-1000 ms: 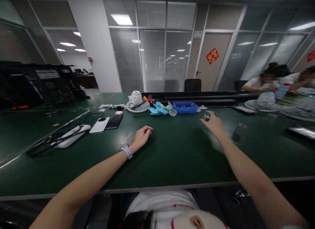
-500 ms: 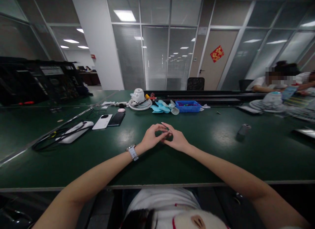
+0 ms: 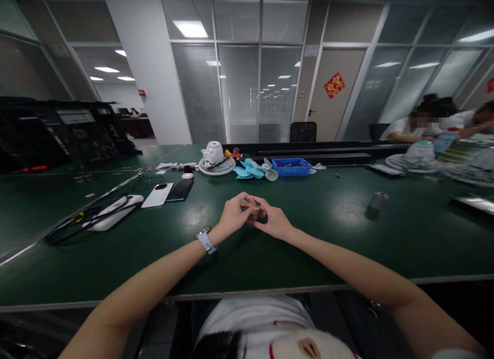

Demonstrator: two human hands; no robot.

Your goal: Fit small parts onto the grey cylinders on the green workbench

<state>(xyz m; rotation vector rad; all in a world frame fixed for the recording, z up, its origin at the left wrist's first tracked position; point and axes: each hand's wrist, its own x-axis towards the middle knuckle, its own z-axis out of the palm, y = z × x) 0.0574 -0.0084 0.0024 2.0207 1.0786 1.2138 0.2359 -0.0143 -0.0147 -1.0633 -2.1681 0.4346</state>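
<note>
In the head view, the right hand (image 3: 277,221), a second earlier out beyond the right end of the blue tray (image 3: 292,167) with a small metallic piece (image 3: 255,215), had come back to meet the left hand (image 3: 233,215). The two now met on the near side of the tray, a little to its left, above the green table (image 3: 309,261). The right hand's fingers were bent inward, nearly closed, with the piece between thumb and fingertips. The left hand was curled, its thumb and fingertips drawn together onto the same piece. The change meant that the piece, until then carried by one hand, had both hands working on it. Fingers hid most of it, so its exact shape could not be told.

A grey cylinder (image 3: 378,198) stood to the right of the tray and nearer the wearer, touched by neither hand. Just left of the tray lay light-blue fan blades (image 3: 247,169), and farther left a white fan body (image 3: 213,152) rested on its grille (image 3: 218,168). A white phone (image 3: 156,196) and a black phone (image 3: 180,190) lay well left of the tray, nearer the wearer.
</note>
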